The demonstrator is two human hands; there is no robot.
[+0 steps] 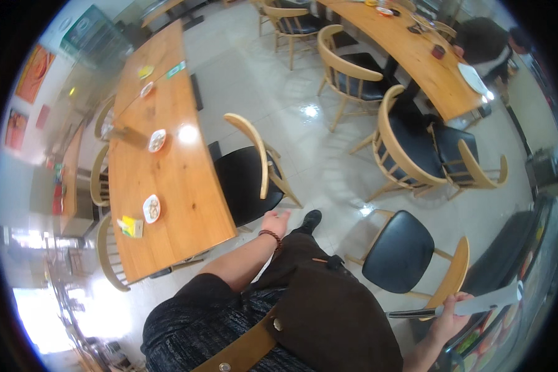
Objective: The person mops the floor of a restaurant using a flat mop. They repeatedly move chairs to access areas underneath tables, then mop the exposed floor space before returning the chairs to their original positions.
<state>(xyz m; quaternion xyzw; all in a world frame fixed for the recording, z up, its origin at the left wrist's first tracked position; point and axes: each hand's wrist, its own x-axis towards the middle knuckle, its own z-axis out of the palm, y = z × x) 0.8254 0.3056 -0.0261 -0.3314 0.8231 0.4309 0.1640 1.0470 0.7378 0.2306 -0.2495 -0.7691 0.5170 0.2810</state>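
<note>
My left hand (275, 222), with a beaded bracelet (273, 235) at the wrist, is held out in front of my dark apron (335, 316). No object shows in it and its fingers are partly apart. In view it lies just below a wooden chair (249, 174) with a black seat; I cannot tell whether they touch. Out to the right, my right hand (450, 312) grips a long tool (486, 300). One end of the tool is a shiny metal strip, the other a wide pale section; its exact kind is unclear.
A long wooden table (181, 200) at left bears small white dishes (152, 209) and a yellow tissue pack (131, 227). Another chair (397, 251) stands close on my right, beside a glass display case (497, 325). Beyond are more chairs (409, 139), a second table (409, 56) and a bent-over person (483, 44).
</note>
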